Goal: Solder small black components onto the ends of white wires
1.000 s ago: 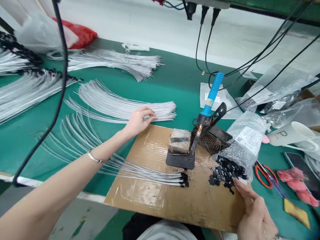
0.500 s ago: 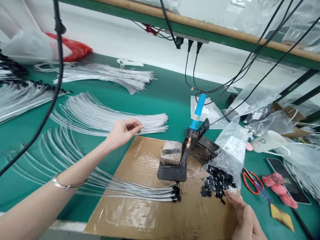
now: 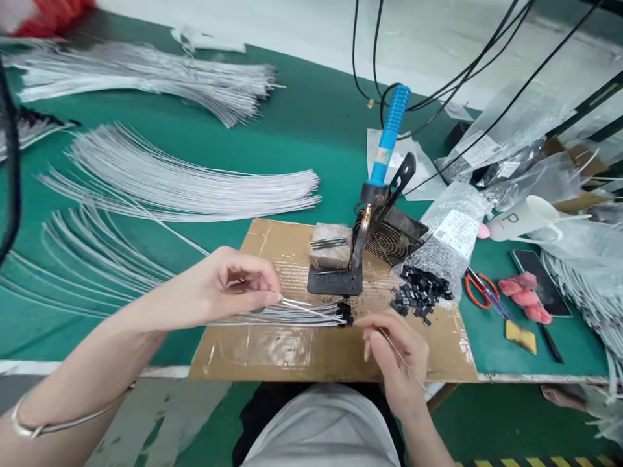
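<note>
L hand (image 3: 228, 288) pinches one white wire (image 3: 311, 310), long axis L–R, tip toward R hand (image 3: 396, 353) (fingers curled, contents unclear) nr connector-tipped bundle (image 3: 292, 318).

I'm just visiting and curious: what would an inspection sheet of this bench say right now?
Surface: green bench top with a brown cardboard sheet at the front edge.
Job's things: thin white wires with black ends lie on the cardboard; loose black parts spill from a clear bag; blue-handled soldering iron sits in its stand.
Clutter: white wire bundles, red scissors, white mug, phone, plastic bags.
Grippers: left hand pinches the wires; right hand holds one thin wire.
Cables: black cords run from the back wall.
Surroundings: white wall behind; floor with striped tape below.
</note>
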{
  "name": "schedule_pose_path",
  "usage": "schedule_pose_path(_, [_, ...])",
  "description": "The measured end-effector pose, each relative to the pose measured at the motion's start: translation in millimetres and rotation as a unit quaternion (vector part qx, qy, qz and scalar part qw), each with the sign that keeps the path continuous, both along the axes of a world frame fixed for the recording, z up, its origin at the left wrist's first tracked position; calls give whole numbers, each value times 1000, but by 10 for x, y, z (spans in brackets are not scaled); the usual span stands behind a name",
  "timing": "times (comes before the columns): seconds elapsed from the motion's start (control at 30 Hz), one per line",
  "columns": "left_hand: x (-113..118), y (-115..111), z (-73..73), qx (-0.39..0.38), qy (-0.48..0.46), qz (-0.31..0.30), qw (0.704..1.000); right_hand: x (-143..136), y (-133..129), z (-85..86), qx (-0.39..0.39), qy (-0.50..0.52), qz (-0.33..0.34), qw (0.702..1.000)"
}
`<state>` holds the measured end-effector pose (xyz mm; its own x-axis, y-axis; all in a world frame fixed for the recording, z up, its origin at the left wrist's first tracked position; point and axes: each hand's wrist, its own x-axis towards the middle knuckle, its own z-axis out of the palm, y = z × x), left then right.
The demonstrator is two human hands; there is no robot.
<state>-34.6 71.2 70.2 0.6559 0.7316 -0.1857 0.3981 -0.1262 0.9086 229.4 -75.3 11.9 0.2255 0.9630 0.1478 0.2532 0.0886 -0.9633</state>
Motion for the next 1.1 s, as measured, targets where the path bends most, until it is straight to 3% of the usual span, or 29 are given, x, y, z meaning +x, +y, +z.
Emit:
schedule_pose_path(0.17, [175,-140,-7,-10,-17,7,1000,-138,170,20,-7,38,26,999])
schedule_pose_path(0.4, [317,-264,-35,6,-20,52,998,-180,148,-30,-12,52,12,998])
schedule_pose_path(0.67, [448,-364,-115,7,-5,25,1000,-252,175,-114,-32,80,12,996])
schedule_pose_path(0.9, [511,-509,-149,33,46,20,998,-193,163,-75,-19,44,26,999])
schedule_pose_path(1.03, [639,-634,-144,74,41,25,996,-179,161,-78,-13,20,33,999])
schedule_pose_path(1.1, [693,-648,-165,58,32,29,997,-166,162,-93,-14,8,28,999])
